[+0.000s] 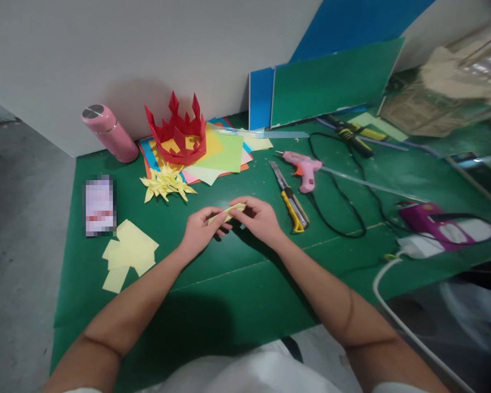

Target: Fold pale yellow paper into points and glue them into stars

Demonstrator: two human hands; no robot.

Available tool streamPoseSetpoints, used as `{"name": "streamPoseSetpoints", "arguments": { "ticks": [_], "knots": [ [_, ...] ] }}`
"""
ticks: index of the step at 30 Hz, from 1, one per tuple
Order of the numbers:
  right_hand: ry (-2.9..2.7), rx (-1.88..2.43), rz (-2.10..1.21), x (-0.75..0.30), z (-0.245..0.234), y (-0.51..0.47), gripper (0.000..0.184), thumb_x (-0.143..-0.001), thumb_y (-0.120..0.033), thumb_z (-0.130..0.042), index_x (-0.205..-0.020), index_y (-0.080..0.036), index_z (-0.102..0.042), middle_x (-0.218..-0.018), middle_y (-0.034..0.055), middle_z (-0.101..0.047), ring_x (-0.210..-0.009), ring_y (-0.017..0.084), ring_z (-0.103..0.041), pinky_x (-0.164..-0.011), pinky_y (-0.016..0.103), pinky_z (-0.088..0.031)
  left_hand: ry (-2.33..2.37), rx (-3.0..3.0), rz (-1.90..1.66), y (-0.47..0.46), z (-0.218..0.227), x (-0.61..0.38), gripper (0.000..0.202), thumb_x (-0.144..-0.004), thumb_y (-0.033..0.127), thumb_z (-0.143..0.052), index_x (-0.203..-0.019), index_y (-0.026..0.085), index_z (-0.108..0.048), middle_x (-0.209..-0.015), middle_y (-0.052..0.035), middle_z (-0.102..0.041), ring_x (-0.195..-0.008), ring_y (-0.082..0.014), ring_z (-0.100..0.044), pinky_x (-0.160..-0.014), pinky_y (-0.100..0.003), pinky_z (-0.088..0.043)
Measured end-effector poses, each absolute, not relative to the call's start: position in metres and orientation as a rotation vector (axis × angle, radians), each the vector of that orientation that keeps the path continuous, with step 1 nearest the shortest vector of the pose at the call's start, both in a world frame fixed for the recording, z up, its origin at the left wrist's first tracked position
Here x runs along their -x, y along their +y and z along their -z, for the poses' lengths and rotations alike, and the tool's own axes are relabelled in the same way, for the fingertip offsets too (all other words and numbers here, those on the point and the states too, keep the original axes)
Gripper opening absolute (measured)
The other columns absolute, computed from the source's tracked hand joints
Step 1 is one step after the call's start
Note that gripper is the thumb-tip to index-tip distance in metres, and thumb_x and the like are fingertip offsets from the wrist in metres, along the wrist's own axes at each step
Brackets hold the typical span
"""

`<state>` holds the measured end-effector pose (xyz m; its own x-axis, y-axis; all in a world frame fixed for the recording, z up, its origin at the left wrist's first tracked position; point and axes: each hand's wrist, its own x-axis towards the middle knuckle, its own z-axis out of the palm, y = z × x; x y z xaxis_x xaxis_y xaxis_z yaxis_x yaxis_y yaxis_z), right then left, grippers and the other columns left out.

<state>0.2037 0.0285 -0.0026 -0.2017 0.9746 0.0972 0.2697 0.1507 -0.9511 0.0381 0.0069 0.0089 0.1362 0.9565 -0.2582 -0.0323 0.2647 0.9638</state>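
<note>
pink flask point(109, 134), red paper crown point(177, 131), pink glue gun point(305, 168), yellow utility knife point(290, 199) on green mat point(237, 284).

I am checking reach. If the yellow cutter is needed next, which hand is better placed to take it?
Probably the right hand: the cutter lies just to its right. The left hand is farther, and both pinch the yellow paper.

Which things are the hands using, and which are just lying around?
In use: folded yellow paper strip, pinched by left hand and right hand; probably the flat yellow paper squares and spiky yellow folded-paper pile.
Lying about: pink metal bottle, red paper crown, pink plastic glue gun, yellow utility knife.
</note>
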Motion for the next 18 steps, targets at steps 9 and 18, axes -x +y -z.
{"name": "streamPoseSetpoints", "arguments": {
  "ticks": [9,18],
  "knots": [
    [-1.665,1.101,-1.113,-0.2021,-0.0008,0.0239,0.023,-0.082,-0.030,-0.058,-0.103,-0.021,-0.062,-0.093,0.0040,-0.065,-0.069,0.012,-0.059,-0.062,0.026,-0.049,1.188,-0.978,-0.932,0.0095,-0.0126,-0.0352,0.036,-0.073,0.048,-0.068,-0.077,0.014,-0.057,-0.061,-0.0032,-0.070,-0.039,-0.0062,-0.054,-0.039,-0.016,-0.042],
    [-1.803,1.103,-0.980,-0.2019,-0.0053,0.0210,0.019,-0.083,-0.023,-0.053,-0.100,-0.021,-0.061,-0.093,0.0039,-0.066,-0.070,0.012,-0.059,-0.061,0.024,-0.048,1.109,-0.913,-0.900,0.0111,-0.0105,-0.0337,0.036,-0.072,0.049,-0.068,-0.077,0.015,-0.057,-0.057,-0.0013,-0.066,-0.047,-0.0098,-0.060,-0.040,-0.017,-0.042]
  ]
}}
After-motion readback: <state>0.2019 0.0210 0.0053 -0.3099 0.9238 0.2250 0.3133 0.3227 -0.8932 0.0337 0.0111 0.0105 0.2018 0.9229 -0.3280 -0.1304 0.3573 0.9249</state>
